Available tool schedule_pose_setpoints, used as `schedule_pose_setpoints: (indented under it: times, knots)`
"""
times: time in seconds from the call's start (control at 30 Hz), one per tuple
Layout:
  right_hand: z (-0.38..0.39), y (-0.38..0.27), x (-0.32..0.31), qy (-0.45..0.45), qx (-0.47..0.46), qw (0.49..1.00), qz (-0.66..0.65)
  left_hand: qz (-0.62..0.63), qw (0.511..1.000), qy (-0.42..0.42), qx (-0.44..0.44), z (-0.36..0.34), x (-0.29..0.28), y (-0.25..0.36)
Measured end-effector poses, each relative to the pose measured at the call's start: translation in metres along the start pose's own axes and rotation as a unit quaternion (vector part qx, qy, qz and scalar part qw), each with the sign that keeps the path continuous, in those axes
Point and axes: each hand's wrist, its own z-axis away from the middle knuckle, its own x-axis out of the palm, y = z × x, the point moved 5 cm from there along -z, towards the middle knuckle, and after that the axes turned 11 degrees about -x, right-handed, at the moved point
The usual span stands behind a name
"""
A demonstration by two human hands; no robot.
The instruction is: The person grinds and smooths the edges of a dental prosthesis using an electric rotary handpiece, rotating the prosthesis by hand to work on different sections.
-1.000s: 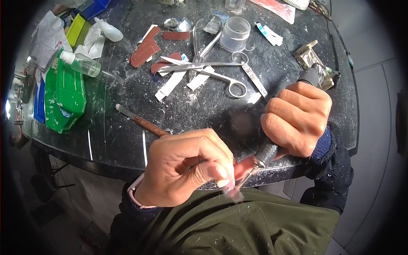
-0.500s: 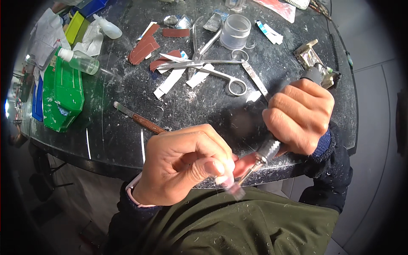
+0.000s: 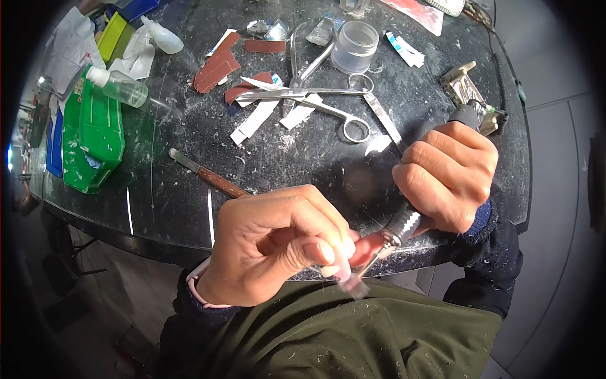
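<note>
My left hand (image 3: 271,243) pinches a small pink denture piece (image 3: 342,270) with a whitish, tooth-like part between thumb and fingers, just past the table's near edge. Wrapped round a black rotary handpiece (image 3: 403,225) is my right hand (image 3: 449,177), one fingertip of it stretched toward the left fingers. The handpiece's thin metal shank slants down to a blurred bristly tip (image 3: 357,289), which is at the pink piece; whether they touch I cannot tell. A wooden-handled knife (image 3: 218,182) lies beside my left hand, its handle end partly hidden.
Scissors (image 3: 303,95) lie mid-table over white strips and brown sandpaper (image 3: 218,71). Behind them stands a clear round jar (image 3: 355,47). At left are a green box (image 3: 95,142) and a clear bottle (image 3: 123,88). A metal stand (image 3: 464,85) sits at far right. White dust covers the black table.
Both hands have shifted very slightly right in the picture, and the things on the table sit a little differently. The grips are the same, and the tip stays blurred beside the pink piece.
</note>
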Motion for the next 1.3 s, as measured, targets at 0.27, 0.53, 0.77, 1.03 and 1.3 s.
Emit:
schedule_pose_setpoints:
  times: [0.27,0.53,0.77,1.03,1.3]
  knots:
    - [-0.0008,0.0004,0.0027,-0.012,-0.01,1.0,-0.014,0.003,1.0,-0.001,-0.02,0.0008,0.0005,0.001]
    - [-0.0024,0.0001,0.0018,0.005,-0.018,1.0,-0.002,0.012,0.999,0.01,-0.032,0.0021,0.0017,-0.0006]
    - [-0.0011,-0.0017,0.0043,0.005,0.004,1.0,0.012,-0.047,0.998,0.008,-0.033,0.001,0.0011,0.0015]
    - [-0.0005,0.0002,0.0056,0.034,-0.012,0.999,0.01,-0.049,0.998,0.005,-0.045,0.0006,0.0015,0.0026]
    - [-0.0011,0.0011,0.002,0.004,-0.004,1.0,0.005,-0.049,0.998,0.002,-0.048,-0.0007,0.0037,0.0011]
